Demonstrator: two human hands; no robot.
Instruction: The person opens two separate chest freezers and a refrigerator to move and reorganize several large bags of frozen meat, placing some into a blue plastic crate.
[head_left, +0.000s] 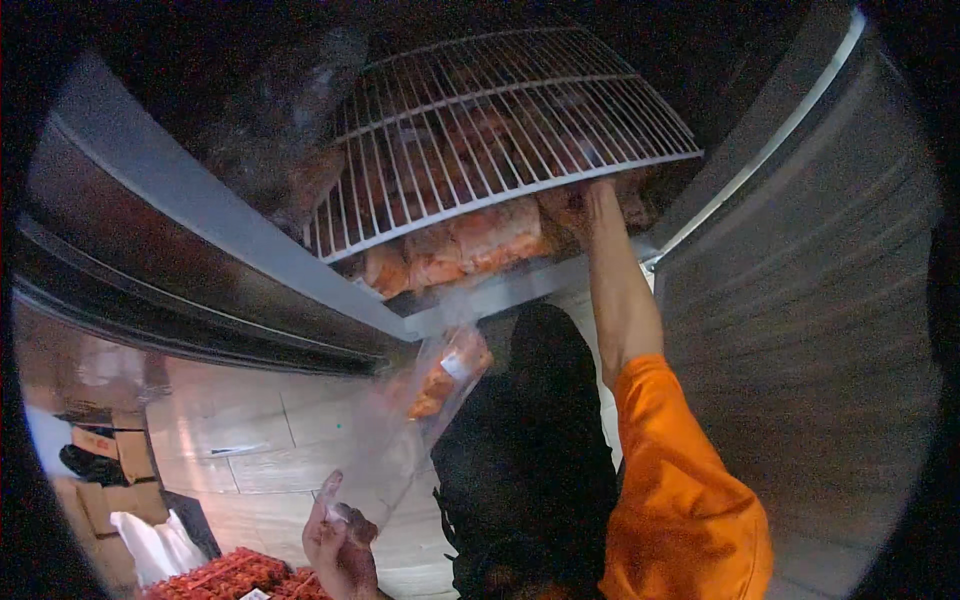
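Note:
My right hand (596, 196) reaches under the front edge of a white wire shelf (517, 178) inside an upright freezer. Its fingers are hidden there, so any grip is out of sight. Packs of frozen orange-red food (476, 247) lie beneath the shelf, just left of that hand. Below the freezer's front sill (510, 291) is a clear plastic bag of orange food (450, 371) with a white label; whether it hangs or lies on something cannot be told. At the lower left, my left hand (341, 544) has one finger raised and the others curled, with no held thing visible.
Cabinet walls or doors flank me at left (225, 240) and right (787, 315). Red packed goods (232, 577), a white plastic bag (159, 544) and cardboard boxes (135, 457) stand at lower left on the pale tiled floor (247, 427). Cold mist blurs the sill.

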